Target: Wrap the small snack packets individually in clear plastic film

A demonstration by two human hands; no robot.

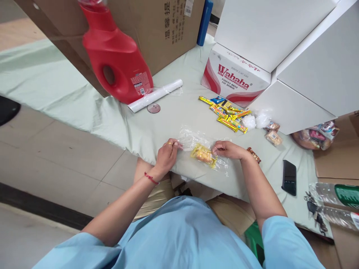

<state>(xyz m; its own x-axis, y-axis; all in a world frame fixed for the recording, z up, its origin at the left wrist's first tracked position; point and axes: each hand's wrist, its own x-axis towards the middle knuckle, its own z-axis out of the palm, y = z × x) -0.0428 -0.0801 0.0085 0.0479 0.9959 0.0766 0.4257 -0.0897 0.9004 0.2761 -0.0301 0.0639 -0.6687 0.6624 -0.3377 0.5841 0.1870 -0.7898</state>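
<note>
A clear plastic bag (188, 139) lies crumpled at the front of the cloth-covered table. On or inside it, I cannot tell which, is a snack cake in a yellow see-through wrapper (204, 155). My left hand (167, 154) is closed, thumb and fingertips pinching the bag's left edge. My right hand (228, 149) is closed too, its fingertips pinching the plastic just above the wrapper's right end. Its fingers partly hide what lies beneath them. A small brown packet (254, 155) rests beside my right wrist.
Yellow snack sticks (231, 121) lie in a pile before a Wahaha carton (235, 76). Nearby are white crumpled plastic (260, 118) and small snack packets (273, 138). A phone (289, 177), keys (315, 213), bottles (328, 192), a white roll (157, 95) and a red jug (117, 56) stand or lie around.
</note>
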